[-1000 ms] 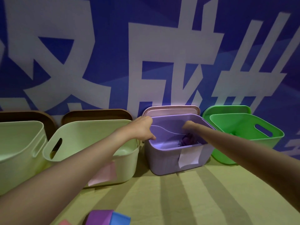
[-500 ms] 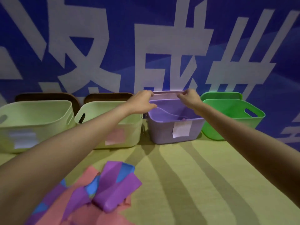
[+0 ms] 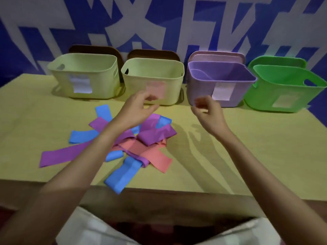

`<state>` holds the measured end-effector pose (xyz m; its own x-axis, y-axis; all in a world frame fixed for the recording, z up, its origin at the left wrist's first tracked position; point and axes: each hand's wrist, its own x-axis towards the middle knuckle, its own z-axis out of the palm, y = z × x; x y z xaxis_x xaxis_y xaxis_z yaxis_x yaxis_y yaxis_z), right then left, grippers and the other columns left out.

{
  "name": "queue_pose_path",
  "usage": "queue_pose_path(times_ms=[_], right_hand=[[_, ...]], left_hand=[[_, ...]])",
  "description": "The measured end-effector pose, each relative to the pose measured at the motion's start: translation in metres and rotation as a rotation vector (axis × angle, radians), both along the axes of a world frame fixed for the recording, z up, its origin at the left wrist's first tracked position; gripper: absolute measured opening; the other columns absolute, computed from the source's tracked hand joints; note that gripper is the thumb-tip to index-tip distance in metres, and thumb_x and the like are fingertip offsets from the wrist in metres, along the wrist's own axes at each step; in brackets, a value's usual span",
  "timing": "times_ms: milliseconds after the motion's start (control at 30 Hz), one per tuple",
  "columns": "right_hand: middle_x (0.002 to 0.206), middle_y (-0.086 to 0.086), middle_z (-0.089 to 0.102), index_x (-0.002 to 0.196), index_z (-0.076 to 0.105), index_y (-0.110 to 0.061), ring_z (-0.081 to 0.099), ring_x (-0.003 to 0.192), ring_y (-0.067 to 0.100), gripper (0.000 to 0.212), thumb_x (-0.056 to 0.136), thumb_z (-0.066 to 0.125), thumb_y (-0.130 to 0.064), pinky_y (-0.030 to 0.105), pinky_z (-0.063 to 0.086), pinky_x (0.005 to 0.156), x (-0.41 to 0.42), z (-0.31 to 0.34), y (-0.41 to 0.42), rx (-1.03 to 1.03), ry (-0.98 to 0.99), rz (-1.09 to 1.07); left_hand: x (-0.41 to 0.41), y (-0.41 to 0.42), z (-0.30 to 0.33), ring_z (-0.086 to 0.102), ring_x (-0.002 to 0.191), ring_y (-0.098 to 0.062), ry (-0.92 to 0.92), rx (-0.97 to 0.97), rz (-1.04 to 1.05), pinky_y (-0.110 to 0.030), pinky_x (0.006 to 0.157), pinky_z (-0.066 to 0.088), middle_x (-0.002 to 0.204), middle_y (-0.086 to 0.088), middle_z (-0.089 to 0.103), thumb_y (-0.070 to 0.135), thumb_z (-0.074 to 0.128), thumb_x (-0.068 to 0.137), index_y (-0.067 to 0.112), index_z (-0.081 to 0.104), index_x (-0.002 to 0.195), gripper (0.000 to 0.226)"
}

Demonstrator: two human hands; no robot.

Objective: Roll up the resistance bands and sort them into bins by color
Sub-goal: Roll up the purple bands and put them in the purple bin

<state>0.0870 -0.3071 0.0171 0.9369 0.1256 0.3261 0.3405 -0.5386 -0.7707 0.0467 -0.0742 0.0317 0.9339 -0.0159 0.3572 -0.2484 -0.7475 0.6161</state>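
Observation:
A loose pile of flat resistance bands lies on the table: purple bands [image 3: 155, 133], blue bands [image 3: 122, 174] and salmon-pink bands [image 3: 152, 154]. Behind it stand two pale yellow bins [image 3: 85, 75] [image 3: 152, 80], a purple bin [image 3: 221, 80] and a green bin [image 3: 283, 85], each with a paper label. My left hand [image 3: 138, 108] hovers above the pile with loosely curled fingers and holds nothing. My right hand [image 3: 208, 110] hangs in the air in front of the purple bin, also holding nothing. The purple bin's contents are hidden by its wall.
Lids lean against the blue and white wall behind the bins: brown ones [image 3: 99, 49], a pink one [image 3: 217, 55] and a green one [image 3: 276, 60]. The table's front edge [image 3: 177, 193] runs just below the pile, and one blue band overhangs it.
Both hands have pulled back from the purple bin's rim toward me and now hover over the table. The view has tilted down, showing the whole band pile.

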Motion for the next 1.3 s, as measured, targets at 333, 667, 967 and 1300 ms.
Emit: queue_pose_path(times_ms=[333,667,967,1300], right_hand=[[0.123,0.02,0.06,0.133,0.05,0.002,0.056,0.115,0.032,0.05,0.094,0.058,-0.028,0.033,0.041,0.091,-0.023,-0.07,0.046,-0.178,0.332,0.01],[0.084,0.028,0.067,0.081,0.068,0.012,0.06,0.083,0.042,0.041,0.091,0.062,-0.027,0.044,0.048,0.072,-0.006,-0.078,0.053,-0.036,0.404,-0.069],[0.088,0.009,0.073,0.075,0.074,-0.009,0.063,0.091,0.025,0.008,0.08,0.073,-0.015,0.04,0.05,0.085,-0.004,-0.085,0.055,-0.049,0.402,-0.082],[0.067,0.004,0.067,0.087,0.056,-0.005,0.065,0.054,0.011,0.011,0.089,0.06,0.005,0.02,0.051,0.054,-0.048,-0.06,0.027,0.771,0.479,0.094]], left_hand=[[-0.014,0.023,-0.062,0.06,0.107,-0.018,0.143,-0.105,0.143,-0.016,0.088,0.04,0.116,-0.009,0.066,0.004,0.057,0.091,0.005,0.065,0.116,0.026],[0.057,0.014,-0.062,0.054,0.121,-0.027,0.333,0.13,0.058,-0.029,0.1,0.039,0.13,-0.014,0.06,0.009,0.046,0.099,0.001,0.061,0.124,0.03],[0.068,0.017,-0.062,0.061,0.102,-0.028,0.317,0.319,0.011,-0.034,0.085,0.047,0.107,-0.013,0.07,0.005,0.058,0.09,0.003,0.07,0.101,0.017],[0.043,0.029,-0.063,0.062,0.101,-0.024,0.076,0.2,0.147,-0.034,0.082,0.046,0.105,-0.007,0.071,0.014,0.063,0.089,0.007,0.07,0.103,0.017]])
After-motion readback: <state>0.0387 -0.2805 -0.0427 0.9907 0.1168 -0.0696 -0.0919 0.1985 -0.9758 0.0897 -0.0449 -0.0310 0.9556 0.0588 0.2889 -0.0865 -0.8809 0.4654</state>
